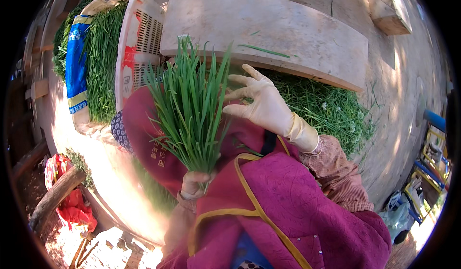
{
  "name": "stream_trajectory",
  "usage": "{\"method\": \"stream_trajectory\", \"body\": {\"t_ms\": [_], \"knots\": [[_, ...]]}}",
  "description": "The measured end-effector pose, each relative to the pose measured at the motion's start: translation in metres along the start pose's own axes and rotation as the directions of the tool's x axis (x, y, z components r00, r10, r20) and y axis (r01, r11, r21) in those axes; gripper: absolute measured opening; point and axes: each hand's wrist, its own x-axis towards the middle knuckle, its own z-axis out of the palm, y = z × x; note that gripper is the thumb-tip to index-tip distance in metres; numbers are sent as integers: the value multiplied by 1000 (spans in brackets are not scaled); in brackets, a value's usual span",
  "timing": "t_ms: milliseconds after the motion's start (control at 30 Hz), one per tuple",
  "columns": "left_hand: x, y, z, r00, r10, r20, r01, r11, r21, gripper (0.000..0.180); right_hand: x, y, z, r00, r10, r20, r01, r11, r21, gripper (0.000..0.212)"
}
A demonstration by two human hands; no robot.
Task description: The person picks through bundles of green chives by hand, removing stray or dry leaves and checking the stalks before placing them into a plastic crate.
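While the left hand [194,183] is clamping the bunch of green chives [189,115] only at its cut base, low in the centre of the frame, I'm flagging that grip as the weak point. Fist is closing around the stems, leaves are fanning up and out unsupported. I'm judging that any slack in that fist lets the inner stalks slide down and out, and the bunch starts shedding onto the magenta apron [297,206] filling the lower right.

Right hand [261,103], in a pale rubber glove, is sitting just right of centre, fingers spread and open, holding nothing. Fingertips are reaching into the right edge of the fan, touching or nearly touching the leaves; I can't tell which. Wrist is bending back, forearm coming up from the lower right. Risk here: a gloved finger snagging a leaf and dragging good stalks out of the bundle, or bending and bruising the blades.

Further out, a loose heap of chives [326,110] is lying on the ground at centre right, under the edge of a pale wooden board [269,29] at top centre. White plastic crate [132,53] is standing at upper left with more greens [103,62] and a blue strap [77,62] beyond it. Dropped stalks are likely mixing straight into that heap.
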Motion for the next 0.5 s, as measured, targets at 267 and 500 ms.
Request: {"method": "stream_trajectory", "body": {"t_ms": [267,500], "knots": [[2,0,-3,998,3,66,0,999,-44,74,4,-4,-8,977,-193,-93,172,965,-196,10],[2,-4,2,999,37,-14,-38,995,-97,69,18,-8,-28,971,-232,-64,226,970,-90,23]]}}
